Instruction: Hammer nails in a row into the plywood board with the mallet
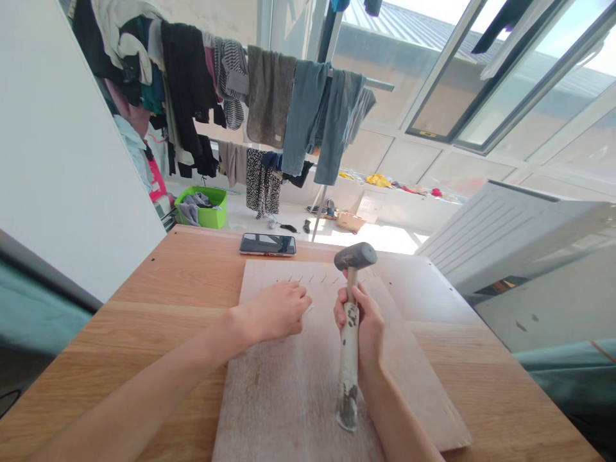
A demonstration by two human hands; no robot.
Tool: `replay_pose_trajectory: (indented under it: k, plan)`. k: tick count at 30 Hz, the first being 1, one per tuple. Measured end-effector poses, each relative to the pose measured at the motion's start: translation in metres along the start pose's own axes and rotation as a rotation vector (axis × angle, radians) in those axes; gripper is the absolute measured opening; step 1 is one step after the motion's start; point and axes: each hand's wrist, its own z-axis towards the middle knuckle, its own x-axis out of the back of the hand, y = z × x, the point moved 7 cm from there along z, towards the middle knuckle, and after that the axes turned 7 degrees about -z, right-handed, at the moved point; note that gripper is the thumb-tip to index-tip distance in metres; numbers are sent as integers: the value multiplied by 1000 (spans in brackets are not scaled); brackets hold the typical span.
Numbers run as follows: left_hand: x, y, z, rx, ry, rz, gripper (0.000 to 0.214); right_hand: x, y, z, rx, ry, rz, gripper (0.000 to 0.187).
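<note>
My right hand (368, 324) is wrapped round the upper handle of a mallet (350, 359). Its dark head points up and away from me, and the worn, white-painted end of the handle hangs toward me. Just left of it, my left hand (279, 311) is closed in a loose fist over the wooden board (283, 391). A small whitish bit shows by its fingertips, too small to name. Along the board's far edge stands a row of several thin nails (311, 278), just beyond my left hand.
A phone (267, 244) lies on the wooden table (158, 308) behind the board. Clothes (269, 96) hang on a drying rack past the table, near a green basket (216, 212). A white ridged panel (510, 231) stands at the right.
</note>
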Motion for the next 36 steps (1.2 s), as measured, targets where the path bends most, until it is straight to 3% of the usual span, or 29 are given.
replay_pose_trajectory:
  k: [6,11,15,20,25,29,32,36]
  plan:
    - [-3,2,-1,8,-58,-110,6,2,2,1,-1,-2,-29,21]
    - [3,-2,-2,-72,65,-54,24,0,1,-1,-1,-9,-6,18]
    - [1,-1,-1,-152,64,29,13,-1,0,-2,-12,-4,-2,18]
    - [4,-2,-1,-101,33,9,4,-1,-1,-1,-17,1,9,16]
    - [5,-5,-7,29,-99,-57,3,-2,2,0,-23,-2,23,15]
    - [8,-19,-10,66,-132,-117,4,-1,4,-1,-37,-18,13,18]
    - [14,-49,-11,83,-6,-305,5,-5,5,-1,-60,-45,1,20]
    - [19,-102,-18,215,361,-648,8,-17,8,-5,-123,-128,-35,31]
